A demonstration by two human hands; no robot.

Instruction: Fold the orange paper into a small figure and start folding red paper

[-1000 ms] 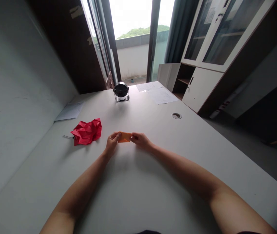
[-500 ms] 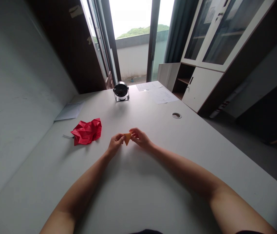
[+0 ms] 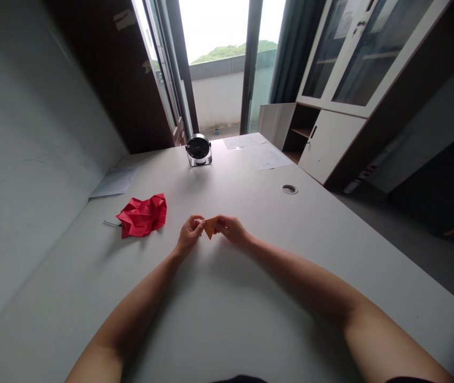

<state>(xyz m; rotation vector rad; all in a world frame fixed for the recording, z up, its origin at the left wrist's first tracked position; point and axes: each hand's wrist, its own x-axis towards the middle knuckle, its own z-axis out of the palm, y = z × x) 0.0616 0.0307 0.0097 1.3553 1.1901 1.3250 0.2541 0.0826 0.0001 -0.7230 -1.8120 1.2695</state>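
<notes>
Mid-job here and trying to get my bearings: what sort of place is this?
Probably an office or study: there's a large white desk, papers lying at its far end, and a glass-fronted cabinet.

The orange piece [image 3: 209, 226] looks like matt, creased paper. The red sheet [image 3: 142, 217] also looks like paper, crinkled all over. The surface [image 3: 227, 303] is smooth with a soft sheen. The round device's bracket [image 3: 200, 161] gleams like polished metal. Glossy glass fills the cabinet panes [image 3: 372, 61]; the curtain [image 3: 296, 53] appears to be matt cloth.
</notes>
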